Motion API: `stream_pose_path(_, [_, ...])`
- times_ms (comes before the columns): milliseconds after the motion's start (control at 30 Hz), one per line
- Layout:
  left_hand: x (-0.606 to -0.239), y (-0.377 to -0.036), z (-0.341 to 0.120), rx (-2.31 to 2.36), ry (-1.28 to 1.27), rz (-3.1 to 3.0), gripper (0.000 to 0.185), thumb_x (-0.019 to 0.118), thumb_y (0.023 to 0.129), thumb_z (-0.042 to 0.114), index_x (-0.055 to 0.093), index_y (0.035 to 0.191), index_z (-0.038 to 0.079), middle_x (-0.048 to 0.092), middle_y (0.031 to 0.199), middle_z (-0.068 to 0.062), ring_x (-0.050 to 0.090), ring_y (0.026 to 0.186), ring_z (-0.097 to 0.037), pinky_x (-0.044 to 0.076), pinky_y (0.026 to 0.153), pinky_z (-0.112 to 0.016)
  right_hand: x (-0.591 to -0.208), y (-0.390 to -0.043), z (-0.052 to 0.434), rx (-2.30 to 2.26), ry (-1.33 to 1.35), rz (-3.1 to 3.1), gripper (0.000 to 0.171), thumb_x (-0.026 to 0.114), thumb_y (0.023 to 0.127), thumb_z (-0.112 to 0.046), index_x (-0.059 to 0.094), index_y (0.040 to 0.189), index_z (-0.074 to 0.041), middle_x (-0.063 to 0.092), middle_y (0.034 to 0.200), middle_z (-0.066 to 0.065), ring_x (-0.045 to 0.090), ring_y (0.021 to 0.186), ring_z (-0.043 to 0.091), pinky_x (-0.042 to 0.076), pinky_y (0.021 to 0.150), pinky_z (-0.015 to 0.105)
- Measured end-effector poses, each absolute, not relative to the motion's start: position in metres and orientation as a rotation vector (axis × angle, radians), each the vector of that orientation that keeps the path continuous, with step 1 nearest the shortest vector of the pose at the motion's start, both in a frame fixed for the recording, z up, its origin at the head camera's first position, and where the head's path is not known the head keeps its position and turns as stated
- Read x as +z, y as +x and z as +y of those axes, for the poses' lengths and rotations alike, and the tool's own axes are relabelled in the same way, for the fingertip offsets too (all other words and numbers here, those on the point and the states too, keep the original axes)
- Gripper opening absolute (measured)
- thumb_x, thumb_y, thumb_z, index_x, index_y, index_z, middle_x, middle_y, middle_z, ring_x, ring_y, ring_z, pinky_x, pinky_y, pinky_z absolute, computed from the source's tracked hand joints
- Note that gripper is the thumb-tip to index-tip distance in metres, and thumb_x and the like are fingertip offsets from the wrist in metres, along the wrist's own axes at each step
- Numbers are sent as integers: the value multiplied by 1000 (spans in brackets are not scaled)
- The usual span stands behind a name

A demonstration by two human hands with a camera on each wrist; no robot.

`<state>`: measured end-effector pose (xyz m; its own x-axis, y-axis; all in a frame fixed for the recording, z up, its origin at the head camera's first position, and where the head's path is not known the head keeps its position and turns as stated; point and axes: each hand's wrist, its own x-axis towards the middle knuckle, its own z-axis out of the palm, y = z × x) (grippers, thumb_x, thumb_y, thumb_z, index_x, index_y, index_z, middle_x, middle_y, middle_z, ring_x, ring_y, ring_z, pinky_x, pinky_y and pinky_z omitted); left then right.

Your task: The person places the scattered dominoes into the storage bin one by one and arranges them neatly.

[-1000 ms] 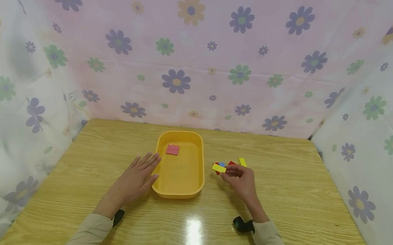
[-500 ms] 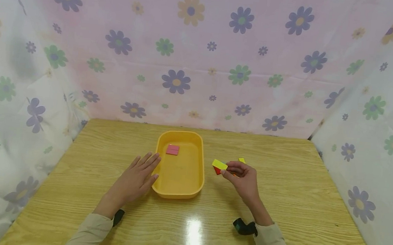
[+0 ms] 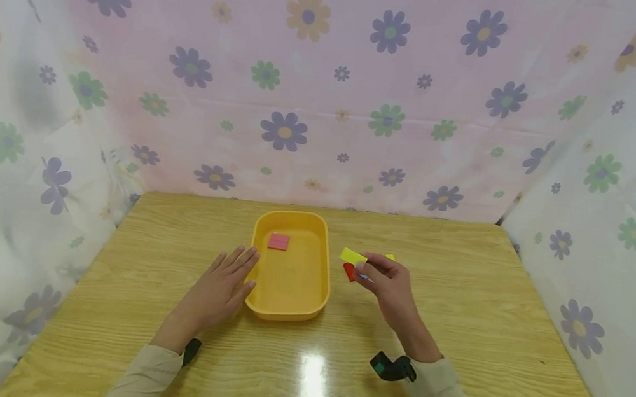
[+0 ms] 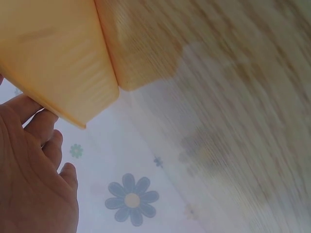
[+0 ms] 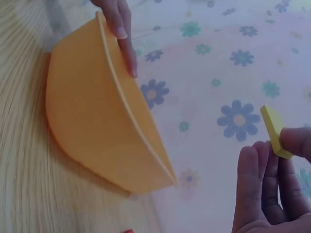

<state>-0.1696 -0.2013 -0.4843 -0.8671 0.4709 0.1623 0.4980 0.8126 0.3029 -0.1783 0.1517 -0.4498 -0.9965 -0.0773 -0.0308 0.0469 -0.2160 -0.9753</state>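
Blocks [image 3: 352, 271] half-hidden behind right hand [image 3: 387, 286]

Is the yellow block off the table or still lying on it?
Off the table: the right hand pinches the yellow block in the air.

Bare wooden tabletop [image 3: 456, 314] fills lower right; the yellow oval plastic tray [image 3: 286, 307] blocks centre, small coloured blocks [image 3: 349, 270] just right.

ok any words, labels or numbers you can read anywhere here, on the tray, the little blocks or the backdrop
None can be read: the yellow tray, the pink block in it, the yellow block pinched by the right hand and the red block are plain, and the floral backdrop carries only flowers.
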Motion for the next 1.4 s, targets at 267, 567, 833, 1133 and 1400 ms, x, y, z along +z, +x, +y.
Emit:
stream_pose_path(267, [-482, -171, -201, -498, -780, -2908, 60, 47, 108, 34, 34, 158, 3, 31, 165, -11, 22, 155, -34, 15, 125, -59, -441, -186, 130, -2412, -8, 1817, 30, 62, 100, -3, 62, 126, 12, 74, 97, 5, 75, 87, 13, 62, 83, 26])
stream_pose_path(567, [-483, -173, -200, -515, -783, -2885, 59, 47, 108, 32, 34, 158, 2, 32, 165, -12, 22, 155, -35, 14, 125, -59, -431, -214, 91, -2417, 65, 1840, 25, 71, 95, -4, 68, 116, 8, 76, 96, 9, 76, 83, 14, 62, 82, 32])
stream_pose_path(833, [-482, -172, -199, -530, -782, -2884, 59, 49, 108, 30, 36, 157, 1, 33, 164, -13, 23, 155, -36, 14, 125, -59, -430, -245, 48, -2324, 49, 1862, 25, 72, 94, -3, 69, 117, 8, 75, 98, 11, 75, 98, 33, 59, 91, 43])
stream_pose_path(1133, [-483, -172, -200, -515, -775, -2900, 59, 50, 107, 30, 35, 157, 2, 33, 165, -12, 23, 155, -35, 15, 125, -60, -454, -268, 10, -2047, 77, 2032, 30, 75, 92, -9, 69, 115, 10, 73, 109, 22, 75, 99, 31, 61, 87, 38])
stream_pose_path(1400, [-484, -171, -200, -496, -779, -2872, 58, 52, 107, 29, 38, 156, 2, 35, 164, -11, 25, 154, -36, 17, 124, -61, -470, -273, -1, -1746, 133, 2299, 23, 83, 86, -12, 78, 97, 7, 77, 83, 15, 75, 70, 17, 63, 70, 26])
